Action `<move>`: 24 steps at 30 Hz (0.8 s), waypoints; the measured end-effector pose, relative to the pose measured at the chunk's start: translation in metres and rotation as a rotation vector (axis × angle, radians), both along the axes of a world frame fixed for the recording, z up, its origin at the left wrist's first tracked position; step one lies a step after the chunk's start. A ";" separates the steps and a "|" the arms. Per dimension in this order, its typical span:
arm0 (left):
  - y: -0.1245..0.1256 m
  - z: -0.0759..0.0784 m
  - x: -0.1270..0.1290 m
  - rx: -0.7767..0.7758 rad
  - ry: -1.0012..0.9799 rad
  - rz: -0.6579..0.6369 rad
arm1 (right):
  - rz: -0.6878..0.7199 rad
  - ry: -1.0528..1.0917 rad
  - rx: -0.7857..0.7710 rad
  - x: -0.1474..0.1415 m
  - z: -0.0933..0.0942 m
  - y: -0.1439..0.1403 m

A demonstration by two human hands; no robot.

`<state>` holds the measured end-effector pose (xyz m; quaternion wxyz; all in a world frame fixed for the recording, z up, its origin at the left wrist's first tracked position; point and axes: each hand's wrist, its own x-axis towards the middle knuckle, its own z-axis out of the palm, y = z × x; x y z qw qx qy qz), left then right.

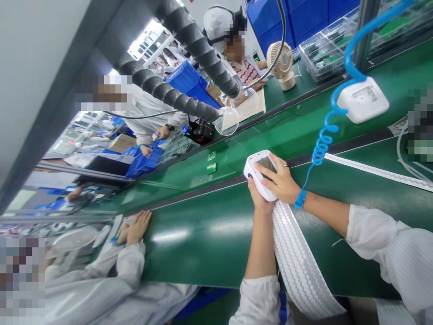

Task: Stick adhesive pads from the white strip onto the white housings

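A white electronic device [257,179] with a grey display [267,163] is found between the two hands, above the near table [203,239] and close to the dark rail bordering the green belt [304,135]. The display is faced upward; whether the housing is resting on anything besides the hands cannot be determined.

The left hand [261,197] is curled around the near left side of the device, by which the housing is securely held. The right hand [284,183] is partly spread, its fingers laid over the display and towards the far edge; no full grip by it is evident. A blue wrist strap [300,198] is worn on the right wrist and is joined to a coiled blue cord [321,146].

A patterned white strip [301,266] is seen beside the left forearm, running from below the device over the near table edge. Its upper end is hidden. A second white device [363,100] is noted on the belt, partly crossed by the cord.

For the handling of the display, the housing should be kept steady by the left hand, with any pressure applied lightly and evenly by the fingertips. Scratching by nails or by the ring [286,165] should be avoided. The cord should be kept slack and clear, and the strip should not be dragged by the forearm.
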<state>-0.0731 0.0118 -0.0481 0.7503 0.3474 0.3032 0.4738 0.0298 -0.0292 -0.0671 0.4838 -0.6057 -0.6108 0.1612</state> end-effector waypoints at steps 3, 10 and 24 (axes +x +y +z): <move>-0.001 0.002 0.002 -0.020 -0.026 0.021 | 0.034 -0.003 -0.010 0.000 0.001 0.000; 0.001 -0.003 0.003 -0.005 -0.051 0.158 | 0.214 -0.023 -0.001 -0.002 0.002 0.003; 0.019 -0.008 -0.016 0.072 -0.024 0.265 | 0.211 0.039 0.002 -0.014 -0.011 0.023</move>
